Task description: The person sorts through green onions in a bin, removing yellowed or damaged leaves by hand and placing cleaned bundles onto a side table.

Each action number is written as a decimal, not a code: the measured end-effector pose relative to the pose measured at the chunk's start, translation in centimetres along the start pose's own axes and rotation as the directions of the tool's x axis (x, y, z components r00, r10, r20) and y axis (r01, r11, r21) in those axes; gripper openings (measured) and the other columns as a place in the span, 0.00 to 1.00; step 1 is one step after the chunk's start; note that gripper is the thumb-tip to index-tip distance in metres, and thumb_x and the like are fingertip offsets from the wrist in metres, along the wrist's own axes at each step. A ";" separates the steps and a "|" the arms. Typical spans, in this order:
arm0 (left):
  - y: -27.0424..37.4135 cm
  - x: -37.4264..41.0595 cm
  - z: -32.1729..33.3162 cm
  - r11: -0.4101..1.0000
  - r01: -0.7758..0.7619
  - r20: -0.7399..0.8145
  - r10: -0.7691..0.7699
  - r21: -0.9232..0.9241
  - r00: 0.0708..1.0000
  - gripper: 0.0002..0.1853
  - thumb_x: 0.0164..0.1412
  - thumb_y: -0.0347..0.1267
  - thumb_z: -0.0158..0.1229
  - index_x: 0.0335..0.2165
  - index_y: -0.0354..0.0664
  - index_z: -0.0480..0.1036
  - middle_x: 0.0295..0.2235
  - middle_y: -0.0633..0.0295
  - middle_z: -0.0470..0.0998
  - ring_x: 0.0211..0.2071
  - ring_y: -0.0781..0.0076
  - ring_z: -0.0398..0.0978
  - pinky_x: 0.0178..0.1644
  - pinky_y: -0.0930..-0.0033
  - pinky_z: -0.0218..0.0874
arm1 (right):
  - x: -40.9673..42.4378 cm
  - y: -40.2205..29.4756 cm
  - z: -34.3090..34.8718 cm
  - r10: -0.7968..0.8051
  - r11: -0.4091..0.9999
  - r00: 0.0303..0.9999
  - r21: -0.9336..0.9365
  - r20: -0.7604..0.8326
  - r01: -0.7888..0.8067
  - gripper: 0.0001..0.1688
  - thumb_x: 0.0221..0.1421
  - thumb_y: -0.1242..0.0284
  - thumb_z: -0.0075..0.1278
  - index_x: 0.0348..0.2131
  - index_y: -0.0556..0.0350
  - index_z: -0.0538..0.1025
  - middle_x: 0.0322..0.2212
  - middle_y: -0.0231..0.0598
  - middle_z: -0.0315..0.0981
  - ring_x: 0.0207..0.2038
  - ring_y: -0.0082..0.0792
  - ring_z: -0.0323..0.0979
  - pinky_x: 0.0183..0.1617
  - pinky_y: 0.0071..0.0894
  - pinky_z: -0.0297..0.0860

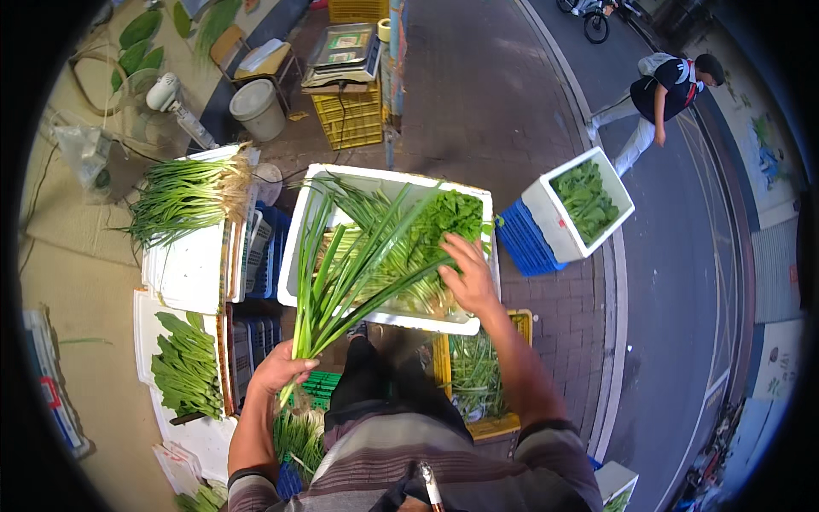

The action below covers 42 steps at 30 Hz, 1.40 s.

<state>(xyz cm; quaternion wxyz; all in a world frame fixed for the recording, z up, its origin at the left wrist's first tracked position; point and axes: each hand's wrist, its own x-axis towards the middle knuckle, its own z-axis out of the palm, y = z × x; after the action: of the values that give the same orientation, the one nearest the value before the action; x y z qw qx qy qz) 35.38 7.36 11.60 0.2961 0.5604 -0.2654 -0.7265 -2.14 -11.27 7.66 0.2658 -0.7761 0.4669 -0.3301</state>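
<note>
My left hand (281,368) grips a bunch of long scallions (326,301) near the pale stem end, with roots hanging below the fist. Their green leaves fan out over a white foam box (294,256) in front of me. Inside the box lie more scallions (365,211) and leafy celery-like greens (454,214). Over the box's right side, my right hand (470,272) has its fingers apart beside the tip of one long scallion leaf. Whether its fingers touch that leaf or the greens is hard to tell.
Scallions (192,198) and leafy greens (185,368) lie on foam boxes at left. Yellow crate (512,425) holds cut green leaves by my legs. A foam box (544,201) stands on a blue crate (528,240) at right. Scale (339,57) ahead; a person (665,96) walks on the road.
</note>
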 end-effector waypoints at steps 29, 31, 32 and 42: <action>0.2 3.8 0.7 0.935 0.074 0.116 -0.121 0.346 0.986 0.10 0.55 0.30 0.61 0.36 0.37 0.73 0.18 0.70 0.68 0.14 0.82 0.61 0.18 0.77 0.52 | -17.3 11.0 -2.3 0.501 0.855 0.855 -0.077 -0.136 -0.513 0.10 0.57 0.70 0.49 0.30 0.62 0.73 0.26 0.61 0.72 0.33 0.63 0.72 0.36 0.54 0.68; -0.3 4.6 2.4 0.932 0.079 0.152 -0.141 0.353 0.978 0.10 0.56 0.31 0.61 0.35 0.38 0.73 0.17 0.70 0.67 0.14 0.83 0.61 0.19 0.78 0.52 | -19.5 12.4 -2.5 0.508 0.846 0.842 -0.082 -0.181 -0.527 0.13 0.58 0.69 0.47 0.35 0.63 0.75 0.31 0.58 0.76 0.33 0.57 0.74 0.33 0.50 0.71; -0.2 4.9 3.4 0.931 0.076 0.161 -0.141 0.356 0.977 0.10 0.56 0.31 0.61 0.35 0.38 0.73 0.16 0.71 0.67 0.14 0.83 0.60 0.19 0.78 0.52 | -20.6 12.9 -2.4 0.654 0.756 0.727 0.138 -0.210 -0.640 0.14 0.58 0.68 0.47 0.36 0.63 0.75 0.32 0.55 0.76 0.33 0.54 0.74 0.31 0.47 0.72; -0.6 6.7 10.5 0.873 0.112 0.287 -0.274 0.476 0.918 0.10 0.58 0.32 0.59 0.37 0.39 0.74 0.22 0.75 0.68 0.20 0.86 0.60 0.23 0.80 0.51 | -30.7 16.6 -2.4 0.643 0.699 0.655 -0.046 -0.396 -0.714 0.17 0.58 0.70 0.41 0.35 0.66 0.77 0.28 0.51 0.78 0.29 0.41 0.76 0.27 0.39 0.71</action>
<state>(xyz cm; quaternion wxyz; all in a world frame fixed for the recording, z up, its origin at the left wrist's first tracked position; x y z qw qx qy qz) 23.81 3.48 9.18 0.0322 0.5013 -0.4158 -0.7582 -23.73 9.12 -10.90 0.2041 -0.4942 0.7936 -0.2904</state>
